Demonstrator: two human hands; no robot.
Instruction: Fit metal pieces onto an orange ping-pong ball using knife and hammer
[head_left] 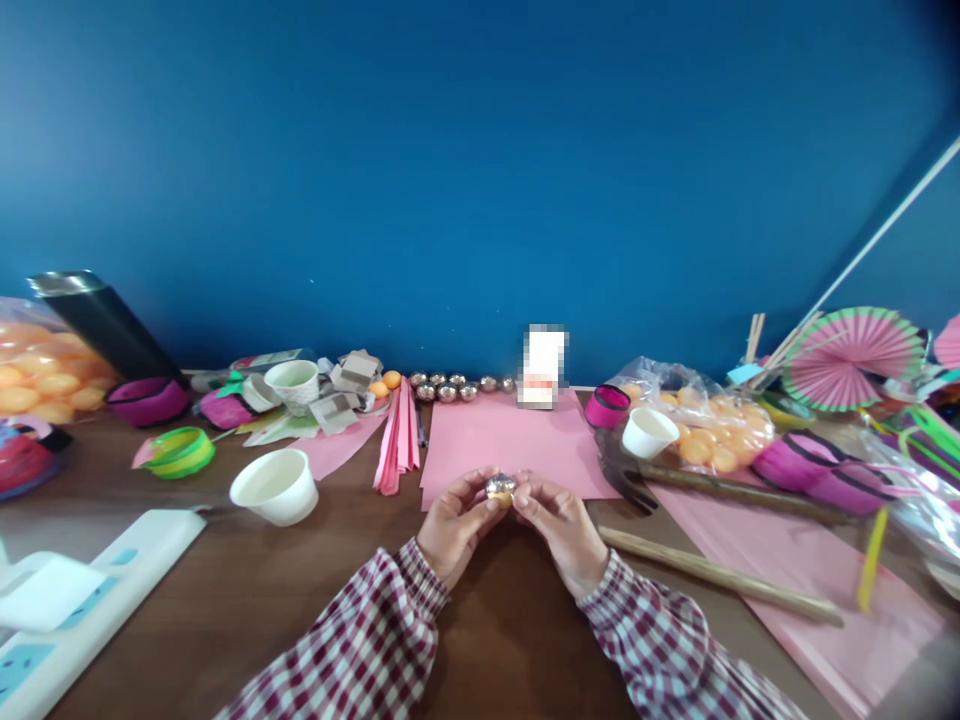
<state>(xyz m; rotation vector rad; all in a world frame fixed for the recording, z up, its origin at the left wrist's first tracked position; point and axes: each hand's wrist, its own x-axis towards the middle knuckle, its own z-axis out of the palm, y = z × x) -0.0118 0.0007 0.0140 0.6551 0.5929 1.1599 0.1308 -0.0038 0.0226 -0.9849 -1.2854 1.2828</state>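
Observation:
A shiny silver ball [500, 488] with a yellowish underside is held up between both hands, near the front edge of a pink paper sheet [517, 440]. My left hand [461, 520] grips it from the left, thumb and fingers closed on it. From the right, my right hand [559, 525] pinches at its side with thumb and forefinger. Several more silver balls [448, 392] lie in rows behind the sheet's back left part. Pink paper strips [397, 440] lie left of the sheet.
White cups [276, 487] stand left and right. A hammer's wooden handle [720, 575] lies at the right, beside bagged orange balls [712, 440]. A power strip [112, 600] is at the left front, a dark bottle [112, 325] behind. A blue wall [450, 180] bounds the table.

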